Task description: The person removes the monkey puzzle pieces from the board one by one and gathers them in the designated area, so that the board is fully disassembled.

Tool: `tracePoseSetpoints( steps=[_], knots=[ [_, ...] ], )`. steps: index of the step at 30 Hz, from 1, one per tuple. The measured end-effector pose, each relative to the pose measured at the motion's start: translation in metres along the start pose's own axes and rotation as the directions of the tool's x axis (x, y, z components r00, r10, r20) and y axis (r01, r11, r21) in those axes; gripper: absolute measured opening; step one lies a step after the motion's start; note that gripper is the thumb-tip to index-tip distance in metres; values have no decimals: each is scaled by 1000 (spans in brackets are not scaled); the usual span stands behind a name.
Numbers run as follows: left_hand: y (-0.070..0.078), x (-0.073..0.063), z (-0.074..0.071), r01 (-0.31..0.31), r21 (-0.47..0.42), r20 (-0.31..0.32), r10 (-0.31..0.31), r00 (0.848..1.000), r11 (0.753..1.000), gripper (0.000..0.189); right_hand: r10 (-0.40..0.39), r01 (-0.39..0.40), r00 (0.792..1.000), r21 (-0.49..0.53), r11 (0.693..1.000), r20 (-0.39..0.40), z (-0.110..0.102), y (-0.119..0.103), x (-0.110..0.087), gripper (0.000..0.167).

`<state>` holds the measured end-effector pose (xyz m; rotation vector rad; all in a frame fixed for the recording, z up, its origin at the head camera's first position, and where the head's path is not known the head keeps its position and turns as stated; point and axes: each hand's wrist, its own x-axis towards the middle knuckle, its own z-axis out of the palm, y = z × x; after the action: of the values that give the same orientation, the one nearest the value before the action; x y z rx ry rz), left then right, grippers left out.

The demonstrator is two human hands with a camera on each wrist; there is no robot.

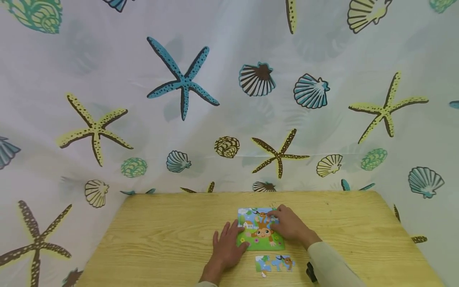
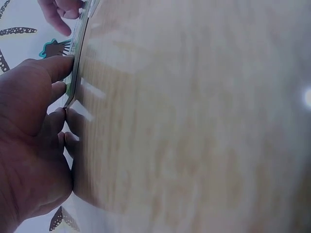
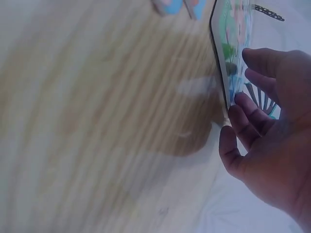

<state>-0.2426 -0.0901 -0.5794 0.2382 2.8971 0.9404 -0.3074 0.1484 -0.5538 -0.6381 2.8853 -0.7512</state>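
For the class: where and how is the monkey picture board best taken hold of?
Grip the monkey picture board by its left and right edges, probably one hand from each side: it is thin, flat and rectangular, with straight opposite edges, and loose puzzle pieces lie close to its near edge.

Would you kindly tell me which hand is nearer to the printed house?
The left hand, beside the house; the right hand is farther, at the right of the puzzle.
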Motion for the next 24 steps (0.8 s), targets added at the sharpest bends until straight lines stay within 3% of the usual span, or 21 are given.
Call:
tracePoseSetpoints(
  steps=[8,16,24],
  knots=[
    [2,1,1,5,12,-1,-5,1000,1000,48,-10,9,1000,-109,994,-6,2,-4,14,28],
    [2,0,0,22,34,-3,-21,1000,999,48,-5,10,999,-118,993,43,-1,-5,20,17],
    [3,1,1,20,41,-6,-20,1000,999,47,25,-22,998,-49,999,57,-5,-4,20,14]
  ],
)
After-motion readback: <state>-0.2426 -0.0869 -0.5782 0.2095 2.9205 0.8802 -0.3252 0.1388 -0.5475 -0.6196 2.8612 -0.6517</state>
